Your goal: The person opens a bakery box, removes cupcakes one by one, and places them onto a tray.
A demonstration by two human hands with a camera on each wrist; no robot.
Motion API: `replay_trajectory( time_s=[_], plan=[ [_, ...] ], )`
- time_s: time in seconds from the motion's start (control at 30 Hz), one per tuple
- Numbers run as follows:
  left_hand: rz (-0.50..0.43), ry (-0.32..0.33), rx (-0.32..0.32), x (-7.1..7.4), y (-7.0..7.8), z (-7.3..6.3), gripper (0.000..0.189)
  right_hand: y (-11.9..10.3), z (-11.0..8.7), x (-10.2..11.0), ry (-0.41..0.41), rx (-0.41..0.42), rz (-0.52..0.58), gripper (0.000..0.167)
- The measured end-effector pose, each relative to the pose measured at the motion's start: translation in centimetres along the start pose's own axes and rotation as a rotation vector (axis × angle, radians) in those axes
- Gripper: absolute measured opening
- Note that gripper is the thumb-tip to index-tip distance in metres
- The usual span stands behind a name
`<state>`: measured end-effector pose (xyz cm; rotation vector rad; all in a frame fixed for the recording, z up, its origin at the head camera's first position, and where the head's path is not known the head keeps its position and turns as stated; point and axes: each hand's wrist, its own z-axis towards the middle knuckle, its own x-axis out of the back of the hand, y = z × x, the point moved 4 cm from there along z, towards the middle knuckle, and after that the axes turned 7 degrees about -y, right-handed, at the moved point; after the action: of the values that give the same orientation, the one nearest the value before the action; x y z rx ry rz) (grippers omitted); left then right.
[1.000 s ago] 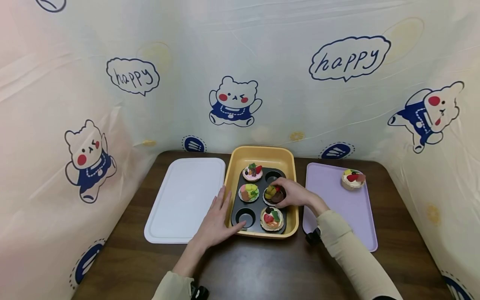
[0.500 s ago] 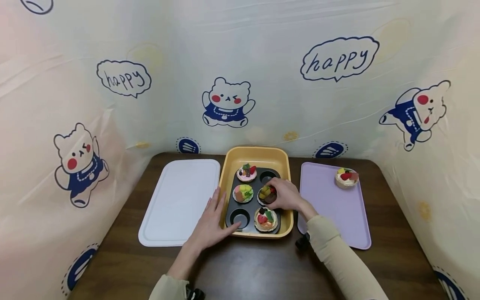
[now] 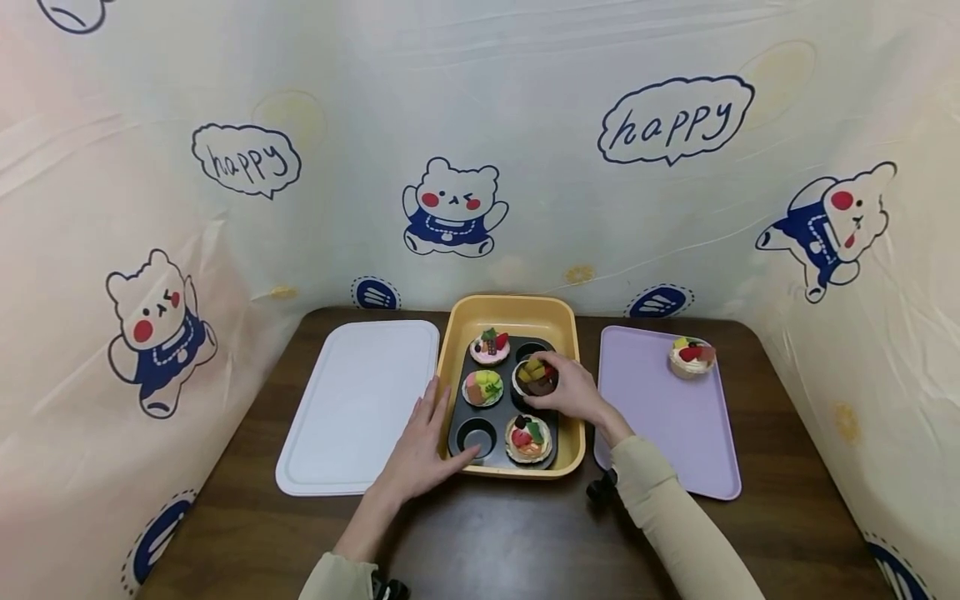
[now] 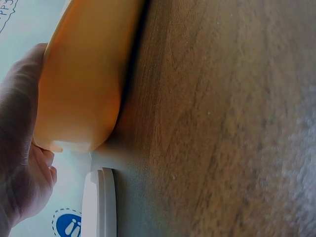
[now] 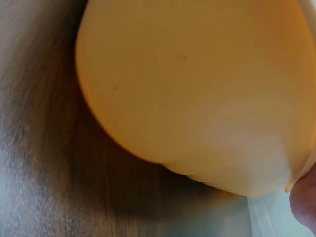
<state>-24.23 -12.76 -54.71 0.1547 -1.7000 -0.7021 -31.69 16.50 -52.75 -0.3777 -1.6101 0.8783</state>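
Note:
My right hand pinches a chocolate fruit tart between thumb and fingers; it sits slightly raised over its cup in the dark muffin tin. The tin lies inside a yellow tray. Spread with straight fingers, my left hand rests on that tray's front left corner, fingers along the left rim and thumb over the front. In the left wrist view the hand touches the tray's wall. Three other tarts fill cups: a pink one, a yellow-topped one and a strawberry one.
A white tray stands to the left of the yellow one. On the right is a purple tray with a fruit-topped tart at its far right corner. A printed curtain hangs behind the wooden table.
The chocolate fruit tart has come up out of its cup in my right hand, and more of the cup shows beneath. My left hand keeps its place; the head view has shifted slightly.

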Motion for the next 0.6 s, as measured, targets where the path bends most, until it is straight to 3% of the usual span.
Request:
replay_trajectory(
  time_s=[0.23,0.6],
  plan=[
    [0.001,0.016,0.002,0.13,-0.08,-0.19,0.118,-0.12,0.26,0.39,0.033,0.003,0.195,0.072],
    [-0.01,0.013,-0.001,-0.03,-0.02,-0.12,0.118,-0.08,-0.16,0.71,-0.028,0.01,0.237,0.07]
  ],
)
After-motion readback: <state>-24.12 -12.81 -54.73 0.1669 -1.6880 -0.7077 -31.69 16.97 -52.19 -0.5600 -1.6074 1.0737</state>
